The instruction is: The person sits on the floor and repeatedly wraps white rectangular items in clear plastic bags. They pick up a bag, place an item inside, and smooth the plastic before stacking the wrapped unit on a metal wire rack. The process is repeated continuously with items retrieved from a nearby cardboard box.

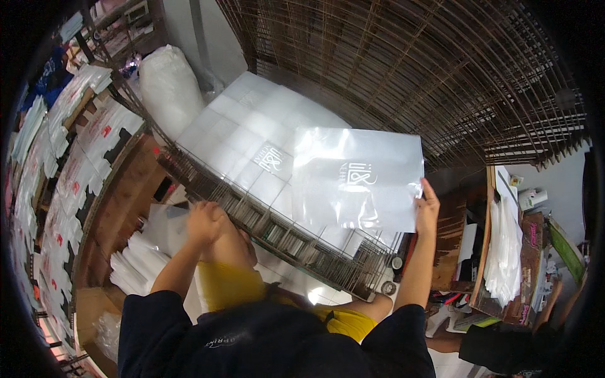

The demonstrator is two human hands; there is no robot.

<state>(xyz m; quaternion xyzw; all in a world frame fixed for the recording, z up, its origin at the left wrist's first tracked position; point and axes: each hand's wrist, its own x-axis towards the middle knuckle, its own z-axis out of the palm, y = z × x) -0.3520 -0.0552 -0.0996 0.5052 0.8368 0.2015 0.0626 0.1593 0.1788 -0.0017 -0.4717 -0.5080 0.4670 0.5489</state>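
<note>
My right hand (427, 208) pinches the right edge of a clear plastic bag (321, 179) with a white printed design. The bag hangs spread out above the flat wire rack (287, 217), covering part of it. Another clear sheet with a similar print (242, 145) lies on the rack's grid. My left hand (207, 223) is at the lower left, beside my knee, its fingers curled. It is next to the corner of a translucent plastic bag (165, 228) above a white pile of bags (142, 261); what its fingers hold is hidden.
Many rusty wire racks (378, 69) stand tilted up at the back. Racks of printed bags (94, 151) line the left side. A large white plastic sack (167, 85) stands behind. On the right are a wooden shelf with a white stack (504, 252) and another person's dark sleeve (498, 346).
</note>
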